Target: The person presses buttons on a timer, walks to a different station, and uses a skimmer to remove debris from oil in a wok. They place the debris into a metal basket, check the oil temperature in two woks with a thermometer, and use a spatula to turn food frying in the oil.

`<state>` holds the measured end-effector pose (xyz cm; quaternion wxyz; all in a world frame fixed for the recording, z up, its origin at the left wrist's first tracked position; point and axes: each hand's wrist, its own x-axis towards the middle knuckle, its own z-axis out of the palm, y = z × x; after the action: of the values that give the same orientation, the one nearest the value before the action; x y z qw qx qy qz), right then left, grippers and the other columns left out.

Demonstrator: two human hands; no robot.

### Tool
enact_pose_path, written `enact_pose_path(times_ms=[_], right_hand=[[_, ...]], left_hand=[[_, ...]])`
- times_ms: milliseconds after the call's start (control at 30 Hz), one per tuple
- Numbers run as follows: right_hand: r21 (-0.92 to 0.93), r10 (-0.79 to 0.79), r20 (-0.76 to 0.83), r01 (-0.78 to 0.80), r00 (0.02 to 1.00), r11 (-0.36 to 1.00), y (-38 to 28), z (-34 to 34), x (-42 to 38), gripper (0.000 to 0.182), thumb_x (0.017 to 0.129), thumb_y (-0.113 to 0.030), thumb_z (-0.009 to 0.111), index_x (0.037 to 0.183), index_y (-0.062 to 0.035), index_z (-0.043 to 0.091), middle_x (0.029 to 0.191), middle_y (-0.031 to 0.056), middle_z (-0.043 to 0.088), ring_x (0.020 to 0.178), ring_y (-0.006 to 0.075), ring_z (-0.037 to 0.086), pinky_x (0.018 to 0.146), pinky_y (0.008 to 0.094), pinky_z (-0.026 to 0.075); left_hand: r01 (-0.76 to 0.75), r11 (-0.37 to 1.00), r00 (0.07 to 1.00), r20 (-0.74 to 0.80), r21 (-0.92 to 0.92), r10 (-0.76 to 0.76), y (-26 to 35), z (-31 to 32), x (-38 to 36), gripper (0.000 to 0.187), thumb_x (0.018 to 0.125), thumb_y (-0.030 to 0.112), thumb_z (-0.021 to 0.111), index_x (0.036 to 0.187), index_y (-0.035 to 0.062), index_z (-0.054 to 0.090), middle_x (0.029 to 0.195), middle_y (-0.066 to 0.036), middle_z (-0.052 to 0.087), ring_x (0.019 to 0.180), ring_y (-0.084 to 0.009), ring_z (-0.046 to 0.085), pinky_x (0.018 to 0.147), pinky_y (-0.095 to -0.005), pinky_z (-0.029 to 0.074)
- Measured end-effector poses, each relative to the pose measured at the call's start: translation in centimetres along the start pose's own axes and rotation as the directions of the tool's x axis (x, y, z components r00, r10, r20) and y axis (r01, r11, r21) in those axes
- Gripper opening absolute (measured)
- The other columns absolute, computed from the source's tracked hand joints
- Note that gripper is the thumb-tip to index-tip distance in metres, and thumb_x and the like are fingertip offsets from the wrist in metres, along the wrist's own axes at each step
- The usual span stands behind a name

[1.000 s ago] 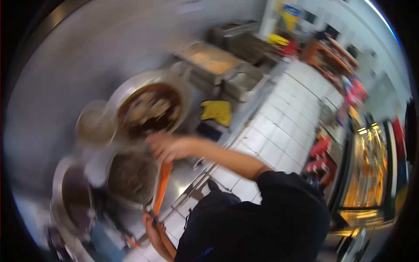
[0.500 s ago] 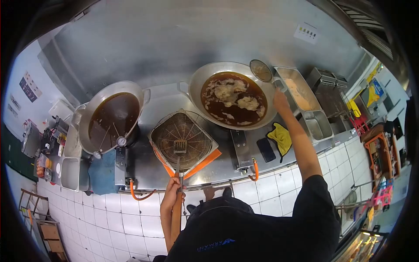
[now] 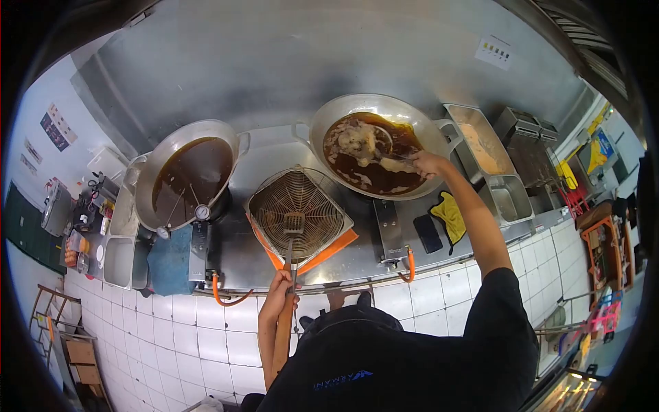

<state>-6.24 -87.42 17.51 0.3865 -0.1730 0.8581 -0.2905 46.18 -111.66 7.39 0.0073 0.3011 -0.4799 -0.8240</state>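
My left hand (image 3: pixel 280 290) is closed round the handle of a slotted spatula (image 3: pixel 294 223), whose head lies over a round wire strainer (image 3: pixel 278 199) on a square metal tray. An orange cloth (image 3: pixel 329 250) shows beneath the tray. My right hand (image 3: pixel 429 165) grips the handle of a round mesh skimmer (image 3: pixel 382 142), which is dipped in the dark oil of the right wok (image 3: pixel 322 112). Pale battered pieces (image 3: pixel 357 140) float beside the mesh.
A second wok of oil (image 3: pixel 145 199) with a dial thermometer (image 3: pixel 202 212) stands left. Right of the frying wok are metal pans (image 3: pixel 509 199), a yellow-black glove (image 3: pixel 449 218) and a phone (image 3: pixel 428 234). Burner controls (image 3: pixel 389 233) and orange hoses (image 3: pixel 221 295) line the front edge.
My right hand has moved left and slightly down, bringing the skimmer from above the wok's right rim into the oil. The view has shifted slightly. My left hand keeps its hold on the spatula.
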Motion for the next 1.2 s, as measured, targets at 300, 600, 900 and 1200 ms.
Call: enact_pose_path(times_ms=[300, 600, 900, 1200], right_hand=[[0.373, -0.037, 0.132, -0.015, 0.991, 0.928, -1.8, 2.7, -4.4, 0.058, 0.094, -0.005, 0.042, 0.15, -0.0031, 0.03, 0.074, -0.0002, 0.043, 0.049, 0.0056, 0.035, 0.035, 0.0194, 0.024], [0.554, -0.062, 0.286, -0.112, 0.956, 0.825, -2.1, 2.6, -8.8, 0.043, 0.095, -0.006, 0.041, 0.138, -0.0036, 0.045, 0.067, -0.0057, 0.037, 0.048, -0.0005, 0.027, 0.033, 0.0152, 0.017], [0.505, -0.081, 0.187, -0.025, 0.979, 0.863, -4.2, 2.7, -14.2, 0.038, 0.096, -0.007, 0.042, 0.133, -0.0064, 0.048, 0.064, -0.0073, 0.036, 0.047, -0.0006, 0.027, 0.032, 0.0161, 0.018], [0.46, -0.125, 0.042, 0.092, 0.991, 0.883, -6.7, 9.6, -16.3, 0.04, 0.091, -0.008, 0.044, 0.13, -0.0078, 0.048, 0.065, -0.0035, 0.041, 0.043, 0.0035, 0.029, 0.031, 0.0218, 0.023]], left_hand=[[0.015, 0.999, 1.0, -0.013, 0.036, -0.015, -0.2, -0.2, 0.3, 0.006, 0.096, 0.013, 0.043, 0.098, 0.018, 0.041, 0.09, -0.011, 0.057, 0.053, -0.0163, 0.052, 0.042, -0.029, 0.044], [0.023, 1.0, 1.0, -0.006, 0.014, -0.023, 0.0, 0.0, 0.0, 0.006, 0.095, 0.013, 0.045, 0.097, 0.0174, 0.042, 0.091, -0.01, 0.057, 0.054, -0.0161, 0.052, 0.042, -0.0289, 0.043], [0.011, 0.999, 1.0, -0.001, 0.044, -0.011, 0.1, 0.0, 0.0, 0.005, 0.096, 0.014, 0.042, 0.098, 0.0176, 0.04, 0.09, -0.012, 0.059, 0.053, -0.0162, 0.051, 0.043, -0.0275, 0.041], [-0.005, 1.0, 1.0, 0.02, 0.008, 0.005, 0.3, 0.2, -0.4, 0.003, 0.097, 0.015, 0.043, 0.096, 0.0169, 0.041, 0.088, -0.007, 0.053, 0.055, -0.014, 0.05, 0.044, -0.0276, 0.043]])
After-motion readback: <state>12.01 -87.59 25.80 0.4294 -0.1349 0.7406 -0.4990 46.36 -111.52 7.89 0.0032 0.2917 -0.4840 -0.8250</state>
